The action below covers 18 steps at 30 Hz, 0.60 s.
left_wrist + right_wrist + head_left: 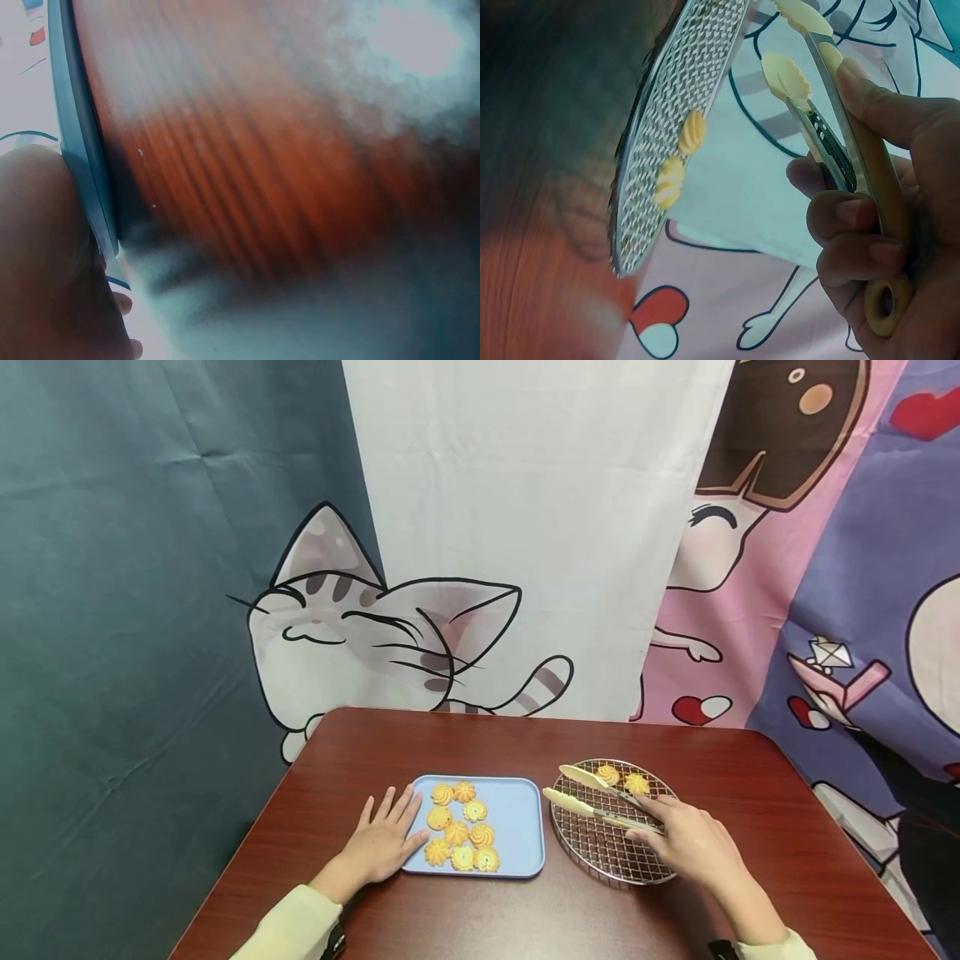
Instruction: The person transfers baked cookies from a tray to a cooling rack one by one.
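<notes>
Tongs (865, 150) w/ end ring (902, 306), R-wrist cam only

The head camera is looking forward and down from above both hands, standing back enough to be taking in the left hand (380, 843), the right hand (693, 843), the tabletop (450, 918) around them and the printed cloth (540, 485) beyond them. The left-wrist camera is viewing sideways from very close by the left hand, sharing that hand and the blurring tabletop with the head view. The right-wrist camera is facing past the right hand at close range, turning the scene sideways and sharing its tongs (568, 801), the nearby wire rack (611, 847) and the cloth with the head view.
</notes>
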{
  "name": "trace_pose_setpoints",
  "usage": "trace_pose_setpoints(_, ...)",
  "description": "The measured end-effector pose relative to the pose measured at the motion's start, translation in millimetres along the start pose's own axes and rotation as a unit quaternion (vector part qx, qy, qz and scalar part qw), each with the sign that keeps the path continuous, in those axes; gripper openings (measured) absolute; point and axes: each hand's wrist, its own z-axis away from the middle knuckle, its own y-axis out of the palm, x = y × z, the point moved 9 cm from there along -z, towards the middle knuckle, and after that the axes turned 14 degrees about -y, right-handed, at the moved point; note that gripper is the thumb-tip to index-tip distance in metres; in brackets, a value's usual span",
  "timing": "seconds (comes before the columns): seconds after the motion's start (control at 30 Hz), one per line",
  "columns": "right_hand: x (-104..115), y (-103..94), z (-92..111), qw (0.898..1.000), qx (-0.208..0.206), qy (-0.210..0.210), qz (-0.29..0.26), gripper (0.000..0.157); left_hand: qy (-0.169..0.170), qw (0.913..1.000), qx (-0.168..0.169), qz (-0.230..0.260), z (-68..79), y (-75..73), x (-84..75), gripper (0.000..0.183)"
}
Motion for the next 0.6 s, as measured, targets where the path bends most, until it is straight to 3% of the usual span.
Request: trace_pose_setpoints(0.6, 29.7, 12.6, -25.4, 0.999, -0.004, -0.047, -0.009, 0.055, 0.003, 1.0000, 0.001, -0.003, -1.1, 2.3, 0.6, 0.070)
